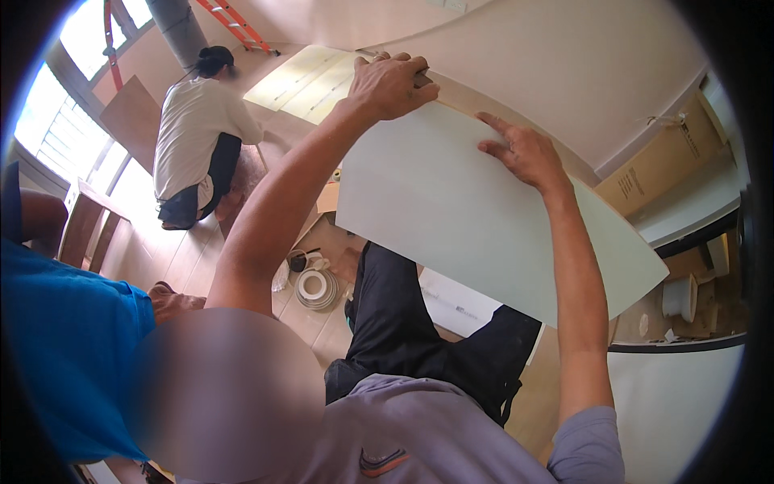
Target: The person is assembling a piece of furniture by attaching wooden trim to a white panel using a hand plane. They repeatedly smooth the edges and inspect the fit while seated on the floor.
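A large pale grey-green panel (476, 202) slants across my lap, its far edge raised. At its upper left corner my left hand (385, 87) is closed, fingers curled round a small dark brown block (421, 78). Most of that block is hidden in the grip, so I cannot tell its exact kind. My right hand (528, 157) rests at the far edge, to the right of the left one. Its index finger and thumb are stretched out and apart on the panel, with nothing held. The other fingers are partly hidden.
A person in a cream top (193, 121) crouches at the far left; another in a blue shirt (72, 347) is close on my left. Rolls of edging tape (314, 288) lie on the tiled floor. Cardboard (661, 161) leans at the right. An orange ladder (238, 28) stands behind.
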Motion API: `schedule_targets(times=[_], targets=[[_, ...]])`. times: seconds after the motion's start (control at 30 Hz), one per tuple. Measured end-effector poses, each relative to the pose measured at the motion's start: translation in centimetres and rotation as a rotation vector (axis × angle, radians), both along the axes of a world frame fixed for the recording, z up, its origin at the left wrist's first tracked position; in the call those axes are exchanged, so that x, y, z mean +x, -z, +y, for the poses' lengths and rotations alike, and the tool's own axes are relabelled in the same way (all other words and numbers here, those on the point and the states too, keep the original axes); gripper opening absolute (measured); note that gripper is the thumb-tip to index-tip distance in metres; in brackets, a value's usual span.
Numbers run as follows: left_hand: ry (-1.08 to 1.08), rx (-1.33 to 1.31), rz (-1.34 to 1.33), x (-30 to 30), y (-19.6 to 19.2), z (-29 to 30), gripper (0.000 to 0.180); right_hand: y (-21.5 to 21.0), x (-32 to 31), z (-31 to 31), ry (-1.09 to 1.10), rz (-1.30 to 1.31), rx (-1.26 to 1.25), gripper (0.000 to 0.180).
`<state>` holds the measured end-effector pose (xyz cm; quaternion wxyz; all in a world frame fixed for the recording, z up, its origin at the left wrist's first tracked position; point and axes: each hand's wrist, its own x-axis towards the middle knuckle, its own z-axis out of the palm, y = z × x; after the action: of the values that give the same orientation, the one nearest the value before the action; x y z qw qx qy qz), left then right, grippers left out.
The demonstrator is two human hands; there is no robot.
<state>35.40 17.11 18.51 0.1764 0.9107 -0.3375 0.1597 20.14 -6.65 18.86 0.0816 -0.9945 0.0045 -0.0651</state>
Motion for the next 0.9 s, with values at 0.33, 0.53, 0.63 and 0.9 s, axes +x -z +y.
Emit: schedule_targets(times=[0.33,0.53,0.63,0.9], targets=[[-0.023,-0.027,0.080,4.4,1.5,1.8,0.053,-0.8,-1.2,-0.6,-0.007,0.060,-0.010,0.057],[-0.404,-0.725,0.535,13.3,11.1,31.6,0.044,1.0,-0.3,-4.1,-0.104,-0.108,-0.077,0.057],[-0.424,-0.481,0.503,8.9,18.1,26.3,0.055,1.4,-1.0,-6.1,-0.019,-0.044,-0.049,0.056],[-0.626,-0.516,1.015,-5.7,41.1,26.8,0.057,-0.2,0.9,-1.6,-0.064,-0.029,0.096,0.059]])
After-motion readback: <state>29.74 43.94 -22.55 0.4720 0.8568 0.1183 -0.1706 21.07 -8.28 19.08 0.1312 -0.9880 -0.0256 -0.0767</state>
